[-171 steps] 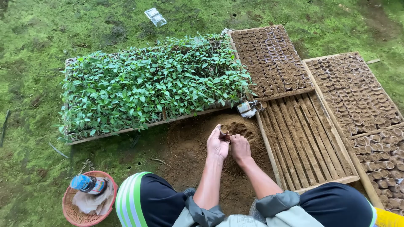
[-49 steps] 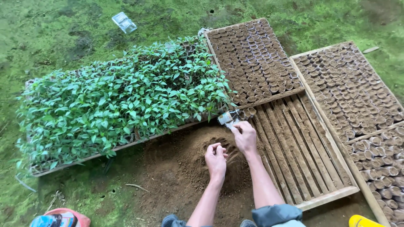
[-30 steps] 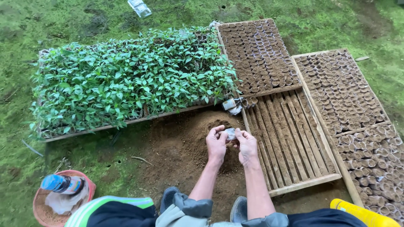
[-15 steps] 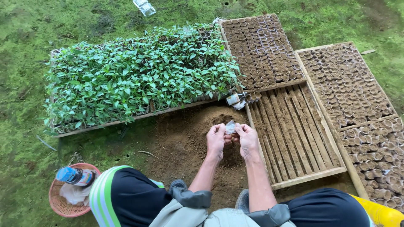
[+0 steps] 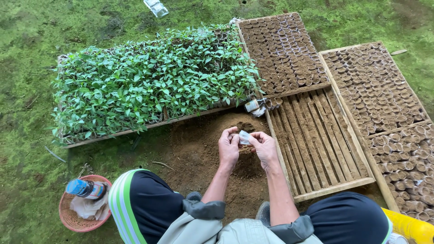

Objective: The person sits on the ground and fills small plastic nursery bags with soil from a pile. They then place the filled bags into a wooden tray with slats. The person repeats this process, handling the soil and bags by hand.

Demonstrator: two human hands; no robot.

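Mossy green ground [image 5: 31, 27] forms the work site, with a patch of loose brown soil [image 5: 203, 153] heaped in front of the seated person.

Far left, a round pink basket [image 5: 72, 219] holds a crumpled pale cloth and a bottle [image 5: 85, 188] lying on its side, with a blue cap end and a printed wrap in mixed colours. Next comes a long wooden tray of leafy green seedlings [image 5: 149, 81], fully stocked. Above it on the moss lies a small clear plastic pack [image 5: 156, 7].

At centre, both hands meet over the soil heap. The left hand [image 5: 228, 148] and right hand [image 5: 266, 149] each pinch with fingertips one small clear plastic sleeve [image 5: 244, 137], held flat between them and apparently empty; the other fingers are loosely curled. Just beyond, at the tray corner, lies a small bundle of sleeves [image 5: 253, 106], whitish with a dark band.

To the right, the slatted wooden tray [image 5: 316, 144] is filled with soil-packed sleeves in its far half [image 5: 282, 49] only; the near half shows bare slats. Judged from this, roughly half of that tray remains to be filled. A further tray [image 5: 375, 90] at the right is packed throughout. A yellow cylinder [image 5: 409, 226], plain-sided, shows at the bottom right corner.
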